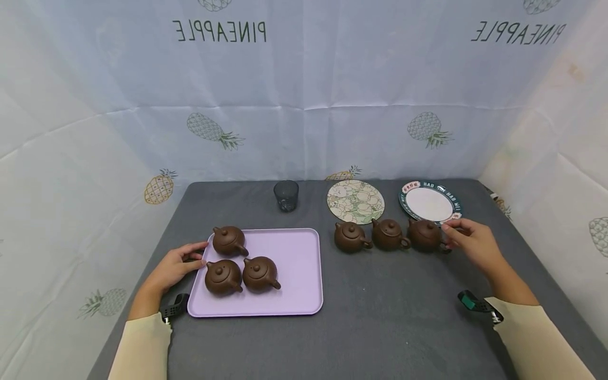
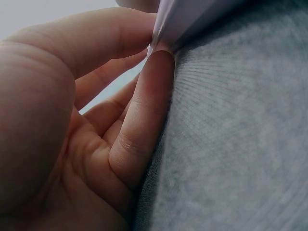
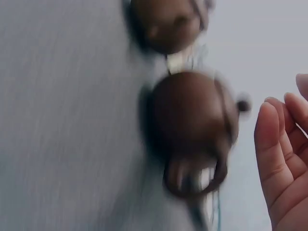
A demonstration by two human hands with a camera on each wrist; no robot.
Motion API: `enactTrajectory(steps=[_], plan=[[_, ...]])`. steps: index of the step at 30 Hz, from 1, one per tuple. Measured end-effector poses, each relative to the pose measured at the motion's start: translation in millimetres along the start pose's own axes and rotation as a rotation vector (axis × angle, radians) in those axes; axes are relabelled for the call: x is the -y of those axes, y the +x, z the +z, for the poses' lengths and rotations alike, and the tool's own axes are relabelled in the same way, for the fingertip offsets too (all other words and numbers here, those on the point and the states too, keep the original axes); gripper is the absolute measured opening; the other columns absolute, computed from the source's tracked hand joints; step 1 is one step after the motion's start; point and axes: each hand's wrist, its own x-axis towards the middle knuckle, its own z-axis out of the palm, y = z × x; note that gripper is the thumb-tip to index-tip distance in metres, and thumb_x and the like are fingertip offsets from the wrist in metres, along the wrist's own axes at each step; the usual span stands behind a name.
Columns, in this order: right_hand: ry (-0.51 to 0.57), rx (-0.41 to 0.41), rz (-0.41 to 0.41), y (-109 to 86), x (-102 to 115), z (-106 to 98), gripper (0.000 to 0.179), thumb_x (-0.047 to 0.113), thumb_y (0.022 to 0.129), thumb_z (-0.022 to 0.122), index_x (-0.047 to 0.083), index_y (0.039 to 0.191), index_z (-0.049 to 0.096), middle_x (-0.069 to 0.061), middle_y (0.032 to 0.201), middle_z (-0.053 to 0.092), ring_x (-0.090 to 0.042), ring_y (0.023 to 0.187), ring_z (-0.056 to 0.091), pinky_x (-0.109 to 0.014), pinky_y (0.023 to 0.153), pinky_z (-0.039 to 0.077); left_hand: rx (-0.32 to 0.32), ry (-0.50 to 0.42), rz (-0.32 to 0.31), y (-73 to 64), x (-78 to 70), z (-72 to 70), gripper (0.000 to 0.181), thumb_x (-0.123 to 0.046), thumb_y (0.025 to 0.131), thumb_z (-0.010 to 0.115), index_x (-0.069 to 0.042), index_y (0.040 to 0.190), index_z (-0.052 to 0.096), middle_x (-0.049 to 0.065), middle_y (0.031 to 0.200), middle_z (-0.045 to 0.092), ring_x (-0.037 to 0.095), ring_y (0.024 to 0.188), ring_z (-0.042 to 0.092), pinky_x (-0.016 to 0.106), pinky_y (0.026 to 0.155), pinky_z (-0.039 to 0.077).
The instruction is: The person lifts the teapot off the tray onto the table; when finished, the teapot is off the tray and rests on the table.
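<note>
- Tray, pale lilac, lies flat on the left half of the grey desk, and the left hand is right there at its left edge, thumb and fingers pinching the rim.
- Three brown teapots crowd the left side of that tray: a back teapot by the far left corner, and ahead of it a front-left teapot and a front-right teapot, just beside each other, all upright, lids on.
- Across to the right, three matching teapots line up on the desk itself: a left-end teapot, a middle teapot and a right-end teapot, handles turned to the right.
- Here's the right hand, over by the handle of that right-end teapot! The right wrist view, blurred as it is, shows a gap between them; the fingers are relaxed and slightly bent, nothing held.
- Behind the row sit a round patterned mat and, to its right, a white plate with a dark green lettered rim.
- Dark glass stands upright at the back, beyond the tray.
- Pineapple-printed cloth hangs behind it all, its lettering reading backwards.
</note>
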Motion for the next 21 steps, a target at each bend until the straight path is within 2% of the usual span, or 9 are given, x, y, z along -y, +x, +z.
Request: enactTrajectory(steps=[4,8,16,21], plan=[[0.031,0.044,-0.097,6.0,22.9,18.4,0.032,0.024,0.098,0.062,-0.005,0.110,0.061,-0.012,0.084,0.066,-0.015,0.071,0.064,-0.029,0.063,0.054,-0.003,0.001,-0.003,6.3,0.2,0.3,0.052,-0.011,0.087,0.074,0.000,0.134,0.056,0.013,0.103,0.067,0.005,0.094,0.059,0.014,0.081,0.041],[0.090,0.130,-0.198,8.8,40.7,47.7,0.023,0.012,0.097,0.062,-0.008,0.106,0.063,-0.015,0.082,0.066,-0.018,0.069,0.064,-0.031,0.062,0.054,-0.007,0.002,-0.003,9.0,0.8,0.7,0.052,-0.009,0.086,0.074,0.001,0.134,0.056,0.015,0.104,0.067,0.005,0.093,0.060,0.014,0.080,0.042],[0.220,0.354,-0.260,-0.3,69.4,119.8,0.015,0.010,0.095,0.064,-0.002,0.104,0.065,-0.014,0.079,0.063,-0.024,0.067,0.062,-0.038,0.061,0.054,0.001,0.011,-0.002,3.3,0.1,0.4,0.052,-0.010,0.086,0.074,0.004,0.133,0.055,0.013,0.102,0.068,0.004,0.092,0.060,0.014,0.079,0.042],[0.249,0.484,-0.297,-10.4,87.5,168.9,0.011,0.013,0.093,0.067,0.004,0.099,0.067,-0.010,0.076,0.064,-0.023,0.064,0.063,-0.037,0.060,0.054,-0.002,0.015,-0.016,0.5,0.1,0.0,0.053,-0.011,0.086,0.074,0.003,0.133,0.056,0.012,0.100,0.069,0.003,0.093,0.060,0.013,0.079,0.041]])
